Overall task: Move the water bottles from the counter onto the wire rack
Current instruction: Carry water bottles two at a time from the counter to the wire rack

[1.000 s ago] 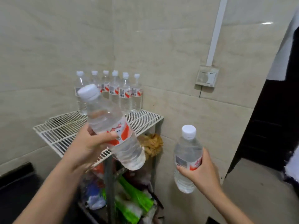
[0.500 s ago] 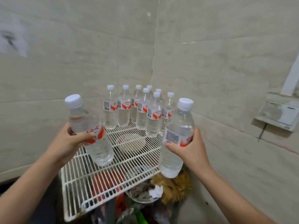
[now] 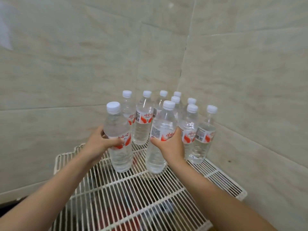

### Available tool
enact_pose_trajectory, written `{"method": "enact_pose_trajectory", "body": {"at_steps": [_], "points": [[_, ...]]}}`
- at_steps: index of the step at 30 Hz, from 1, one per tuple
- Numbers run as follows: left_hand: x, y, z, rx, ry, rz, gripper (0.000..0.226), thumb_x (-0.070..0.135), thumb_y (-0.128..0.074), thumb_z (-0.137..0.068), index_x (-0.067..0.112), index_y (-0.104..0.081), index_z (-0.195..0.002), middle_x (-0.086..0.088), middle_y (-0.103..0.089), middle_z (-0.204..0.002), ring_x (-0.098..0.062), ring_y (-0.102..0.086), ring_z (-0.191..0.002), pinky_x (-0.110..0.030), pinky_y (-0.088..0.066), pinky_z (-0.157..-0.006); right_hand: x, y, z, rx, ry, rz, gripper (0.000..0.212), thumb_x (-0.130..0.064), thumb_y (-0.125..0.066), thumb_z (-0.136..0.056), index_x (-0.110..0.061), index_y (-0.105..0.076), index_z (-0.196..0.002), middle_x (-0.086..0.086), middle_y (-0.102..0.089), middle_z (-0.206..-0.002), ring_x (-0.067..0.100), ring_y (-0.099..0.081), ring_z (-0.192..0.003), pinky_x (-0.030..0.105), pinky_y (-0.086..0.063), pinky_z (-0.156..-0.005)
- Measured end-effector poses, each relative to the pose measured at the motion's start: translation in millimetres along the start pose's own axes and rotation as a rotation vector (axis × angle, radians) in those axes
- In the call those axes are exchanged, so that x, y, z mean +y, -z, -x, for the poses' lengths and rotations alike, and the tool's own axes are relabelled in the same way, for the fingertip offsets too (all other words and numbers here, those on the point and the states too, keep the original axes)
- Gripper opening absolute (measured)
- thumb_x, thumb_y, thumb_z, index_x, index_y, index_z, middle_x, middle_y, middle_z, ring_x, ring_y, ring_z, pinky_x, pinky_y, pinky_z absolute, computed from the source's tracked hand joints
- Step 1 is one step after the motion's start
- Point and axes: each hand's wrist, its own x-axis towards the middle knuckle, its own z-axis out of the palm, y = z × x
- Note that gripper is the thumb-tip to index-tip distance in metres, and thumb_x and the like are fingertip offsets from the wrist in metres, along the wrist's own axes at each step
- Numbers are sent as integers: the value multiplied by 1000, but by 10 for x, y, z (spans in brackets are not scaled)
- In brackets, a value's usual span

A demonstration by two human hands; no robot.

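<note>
With the left hand (image 3: 100,144) and right hand (image 3: 171,147) each clenched around 1 water bottle (image 3: 119,139) at the wire rack (image 3: 133,189), placing seems underway; next, settle both upright at 6 o'clock of the standing cluster (image 3: 188,127), then let go.

Your one head camera looks forward and down, close over your left hand (image 3: 101,144) and right hand (image 3: 171,147), toward the wall corner beyond them.
</note>
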Motion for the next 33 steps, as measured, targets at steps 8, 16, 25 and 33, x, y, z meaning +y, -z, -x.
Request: {"method": "enact_pose_trajectory", "body": {"at_steps": [8, 16, 25, 33], "points": [[3, -6, -182, 94, 22, -72, 55, -12, -67, -66, 9, -51, -115, -6, -63, -102, -22, -60, -94, -31, -49, -72, 37, -408, -508, 3, -38, 67, 85, -41, -76, -68, -14, -28, -132, 5, -51, -132, 26, -57, -109, 31, -46, -73], [-4, -216, -298, 118, 48, -154, 44, -9, -67, -68, 18, -54, -101, -5, -63, -100, -22, -60, -91, -30, -50, -72, 152, -471, -544, -37, 55, 73, 91, -44, -73, -70, -16, -20, -138, 6, -44, -139, 26, -58, -110, 35, -51, -76], [39, -507, -529, 40, 80, -216, 52, 3, -74, -56, 19, -56, -102, -10, -66, -105, -28, -61, -101, -44, -50, -89, 549, -245, -478, -344, 142, -53, 87, -16, -69, -77, -31, -14, -143, 2, -41, -142, 20, -48, -123, 31, -46, -93], [97, -570, -426, 51, 131, -348, 60, -4, -67, -73, 14, -41, -124, 0, -58, -99, -18, -58, -94, -29, -47, -80, 616, -190, -237, -378, 103, -133, 72, -20, -62, -84, -27, -19, -142, 1, -38, -143, 18, -47, -124, 32, -45, -99]]}}
